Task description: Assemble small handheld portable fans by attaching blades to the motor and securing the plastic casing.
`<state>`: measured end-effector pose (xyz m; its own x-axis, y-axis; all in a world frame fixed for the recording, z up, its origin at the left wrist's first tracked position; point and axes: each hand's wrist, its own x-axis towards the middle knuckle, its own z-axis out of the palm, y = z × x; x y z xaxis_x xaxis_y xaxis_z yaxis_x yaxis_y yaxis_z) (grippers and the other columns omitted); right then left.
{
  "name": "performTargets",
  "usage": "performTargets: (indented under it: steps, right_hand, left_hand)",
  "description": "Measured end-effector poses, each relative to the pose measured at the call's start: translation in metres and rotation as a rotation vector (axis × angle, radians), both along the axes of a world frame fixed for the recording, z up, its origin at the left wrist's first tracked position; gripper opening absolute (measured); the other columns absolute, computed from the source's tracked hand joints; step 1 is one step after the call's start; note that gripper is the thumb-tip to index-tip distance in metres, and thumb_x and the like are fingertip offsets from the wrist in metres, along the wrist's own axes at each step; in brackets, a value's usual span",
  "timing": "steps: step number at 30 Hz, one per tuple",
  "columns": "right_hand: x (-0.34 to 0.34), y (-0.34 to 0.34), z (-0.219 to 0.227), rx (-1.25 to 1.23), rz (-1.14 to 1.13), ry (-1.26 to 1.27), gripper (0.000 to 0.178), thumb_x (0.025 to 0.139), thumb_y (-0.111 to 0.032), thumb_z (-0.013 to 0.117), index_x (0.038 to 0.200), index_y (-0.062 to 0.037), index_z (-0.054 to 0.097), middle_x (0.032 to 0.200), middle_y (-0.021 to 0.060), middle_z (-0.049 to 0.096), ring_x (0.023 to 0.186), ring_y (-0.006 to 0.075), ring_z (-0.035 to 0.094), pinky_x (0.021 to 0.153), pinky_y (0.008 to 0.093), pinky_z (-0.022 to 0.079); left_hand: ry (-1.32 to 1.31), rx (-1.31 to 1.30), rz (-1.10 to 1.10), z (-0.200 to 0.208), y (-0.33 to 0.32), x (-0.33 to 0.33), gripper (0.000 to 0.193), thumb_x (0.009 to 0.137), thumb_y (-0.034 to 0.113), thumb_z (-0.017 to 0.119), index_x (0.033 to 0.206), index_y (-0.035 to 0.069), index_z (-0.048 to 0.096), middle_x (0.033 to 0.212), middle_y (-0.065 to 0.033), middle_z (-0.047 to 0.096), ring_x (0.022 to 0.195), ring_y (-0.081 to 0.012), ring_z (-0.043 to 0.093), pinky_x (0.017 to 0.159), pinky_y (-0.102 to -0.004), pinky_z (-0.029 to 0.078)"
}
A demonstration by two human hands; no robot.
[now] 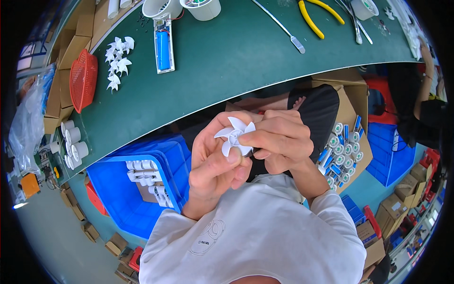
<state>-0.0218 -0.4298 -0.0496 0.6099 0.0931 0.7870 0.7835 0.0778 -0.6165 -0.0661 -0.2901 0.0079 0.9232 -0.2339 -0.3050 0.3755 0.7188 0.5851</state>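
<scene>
Head view: at the centre, one white fan (pixel 235 137) sits between your hands, equally near both, hub toward the camera. Your left hand (pixel 212 165) pinches it from the left; your right hand (pixel 284 138) grips it from the right, above one half-hidden dark part (pixel 255 151). Beyond, on the worktop (pixel 213 61), upper left: overlapping spare fans (pixel 123 65), uncountable, one blue cell (pixel 163 50); upper right, one pair of pliers (pixel 309 21).

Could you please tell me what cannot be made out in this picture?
All in the head view:
White fan: underside hidden by its own blades.
Dark bit beside it: mostly covered by the right hand.
Topmost white cups: cut off by the upper edge.
Black specks: too small to identify.
</scene>
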Motion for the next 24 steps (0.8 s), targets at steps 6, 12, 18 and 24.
performTargets:
  steps: [6, 12, 18, 24]
  right_hand:
    - [0.002, -0.005, -0.007, 0.005, 0.158, 0.045, 0.025, 0.094, -0.016, 0.059, 0.091, 0.0054, 0.071, 0.074, 0.0098, 0.062, 0.046, 0.0124, 0.042, 0.043, 0.0272, 0.033]
    - [-0.006, -0.011, 0.009, 0.214, 0.215, 0.672, 0.014, 0.084, -0.006, 0.056, 0.093, 0.0042, 0.06, 0.072, 0.0025, 0.051, 0.064, 0.0074, 0.043, 0.056, 0.023, 0.031]
    - [-0.016, -0.01, 0.013, 0.177, 0.229, 0.85, 0.008, 0.085, -0.005, 0.065, 0.085, 0.0012, 0.059, 0.071, 0.0005, 0.052, 0.062, 0.0053, 0.041, 0.056, 0.0231, 0.03]
    - [-0.024, 0.008, 0.018, 0.459, 0.207, 0.788, 0.008, 0.088, -0.003, 0.063, 0.084, 0.0015, 0.059, 0.071, 0.0022, 0.054, 0.062, 0.0065, 0.044, 0.055, 0.0221, 0.03]
  left_hand:
    - [-0.003, 0.095, -0.028, 0.0, 0.01, 0.006, 0.051, 0.077, 0.009, 0.063, 0.116, -0.015, 0.042, 0.067, -0.0115, 0.056, 0.038, -0.0077, 0.041, 0.033, -0.0188, 0.031]
    - [-0.115, 0.162, -0.046, -0.005, 0.021, 0.01, 0.056, 0.078, 0.007, 0.065, 0.123, -0.02, 0.043, 0.079, -0.0149, 0.058, 0.044, -0.0083, 0.044, 0.036, -0.019, 0.032]
    - [-0.174, 0.231, -0.114, -0.017, 0.025, 0.011, 0.056, 0.08, 0.006, 0.063, 0.131, -0.012, 0.047, 0.104, -0.0134, 0.062, 0.06, -0.0081, 0.052, 0.052, -0.0205, 0.044]
    - [-0.417, 0.5, 0.071, -0.022, 0.007, 0.002, 0.057, 0.087, 0.004, 0.066, 0.137, -0.01, 0.042, 0.106, -0.0115, 0.061, 0.074, -0.0138, 0.06, 0.062, -0.024, 0.05]
